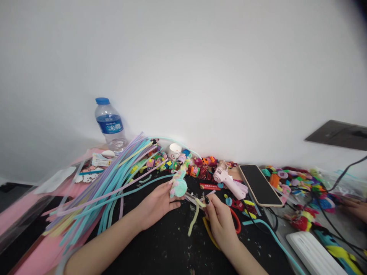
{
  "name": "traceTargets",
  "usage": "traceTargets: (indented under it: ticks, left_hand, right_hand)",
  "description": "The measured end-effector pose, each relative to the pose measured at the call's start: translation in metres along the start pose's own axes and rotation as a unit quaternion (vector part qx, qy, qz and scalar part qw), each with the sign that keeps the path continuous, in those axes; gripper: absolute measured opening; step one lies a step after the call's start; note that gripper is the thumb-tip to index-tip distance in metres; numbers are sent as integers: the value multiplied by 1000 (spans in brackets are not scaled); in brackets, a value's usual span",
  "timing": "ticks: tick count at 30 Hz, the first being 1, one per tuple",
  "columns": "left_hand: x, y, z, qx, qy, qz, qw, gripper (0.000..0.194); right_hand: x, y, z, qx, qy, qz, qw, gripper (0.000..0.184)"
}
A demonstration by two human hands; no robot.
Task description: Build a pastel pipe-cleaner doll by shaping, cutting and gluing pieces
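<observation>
My left hand is closed on a pipe-cleaner figure in mint green with pastel pink and yellow parts, held up above the black mat. Between the thumb and fingers of my right hand is a short pale yellow pipe cleaner, bent over with one end hanging down. Scissors with a red handle loop and a yellow one lie partly hidden beneath my right hand; their metal blades point toward the figure. Whether that hand touches the scissors, I cannot tell.
Left of the mat lies a large bundle of long pastel pipe cleaners, with a water bottle behind. A pink glue gun, phone and white power strip lie right. Another person's hand shows at the right edge.
</observation>
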State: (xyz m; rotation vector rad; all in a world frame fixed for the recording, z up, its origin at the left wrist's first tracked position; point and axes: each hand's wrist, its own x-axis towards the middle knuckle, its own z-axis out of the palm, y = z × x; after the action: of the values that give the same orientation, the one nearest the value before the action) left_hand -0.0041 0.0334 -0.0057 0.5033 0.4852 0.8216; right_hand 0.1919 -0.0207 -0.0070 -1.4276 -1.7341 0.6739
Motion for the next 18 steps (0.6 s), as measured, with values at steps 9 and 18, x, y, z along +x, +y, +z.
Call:
traceTargets:
  ticks: [9, 18]
  left_hand:
    - [-5, -2, 10, 32, -37, -15, 999, 24]
    - [-9, -5, 12, 37, -88, -61, 994, 24]
  right_hand:
    - [-2, 2, 3, 69, 12, 24, 997, 27]
    - [-2, -4, 4, 37, -61, -5, 997, 24]
